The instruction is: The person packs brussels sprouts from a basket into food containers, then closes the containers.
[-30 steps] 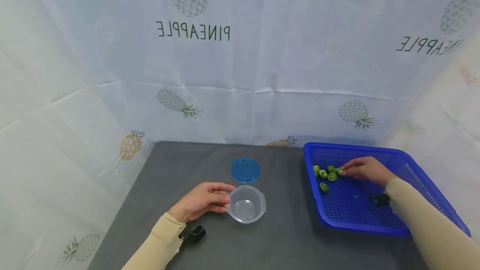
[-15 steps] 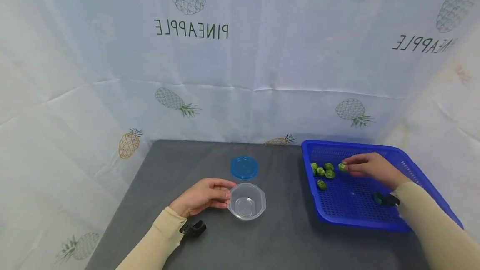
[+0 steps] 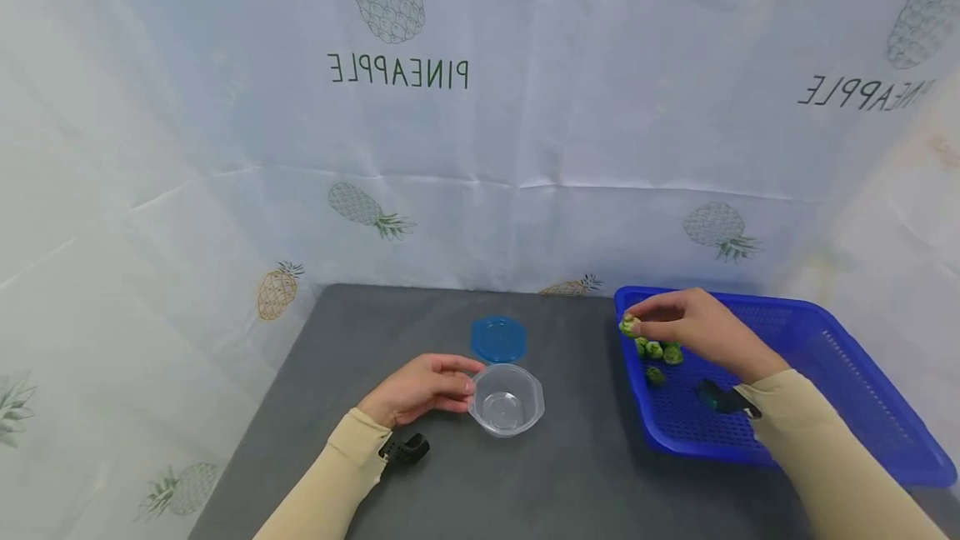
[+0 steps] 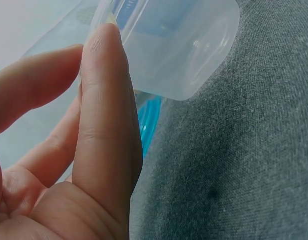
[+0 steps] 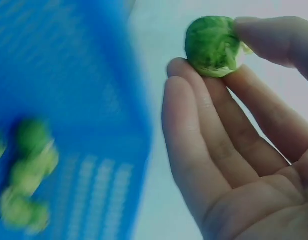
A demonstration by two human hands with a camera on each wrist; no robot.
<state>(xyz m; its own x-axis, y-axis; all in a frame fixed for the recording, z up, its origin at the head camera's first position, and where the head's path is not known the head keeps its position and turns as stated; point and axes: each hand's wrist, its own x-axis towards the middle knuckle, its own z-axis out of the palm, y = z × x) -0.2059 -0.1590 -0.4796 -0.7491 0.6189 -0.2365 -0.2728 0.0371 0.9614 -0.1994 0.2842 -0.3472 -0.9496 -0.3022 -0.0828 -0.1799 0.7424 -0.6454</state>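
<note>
While the left hand [image 3: 420, 390] pinches the near-side rim of a clear plastic container [image 3: 506, 407] between thumb and fingers, the right hand [image 3: 697, 332] holds a single Brussels sprout [image 3: 628, 326] between its thumb and fingertips. The container stands upright on the dark grey table [image 3: 577, 473], and no sprout shows inside it. The left hand stays at its side, as it was a second ago.

What has changed is the right hand: a second earlier its fingers were down among the sprouts in the blue plastic basket [image 3: 712, 450], and now the pinched sprout is up at the basket's left edge, apart from the others. For the work in hand, that seems to mean this sprout is cleanly picked and the grip is secure enough to carry it.

Below the right hand, the remaining sprouts [image 3: 672, 354] lie loosely grouped in the left part of the basket; the hand covers some of them, so I cannot give a count. Just beyond the container lies a blue lid [image 3: 498, 340], untouched; whether the two meet is unclear. Farther back, a pale curtain [image 3: 525, 123] printed with pineapples hangs behind the table.
</note>
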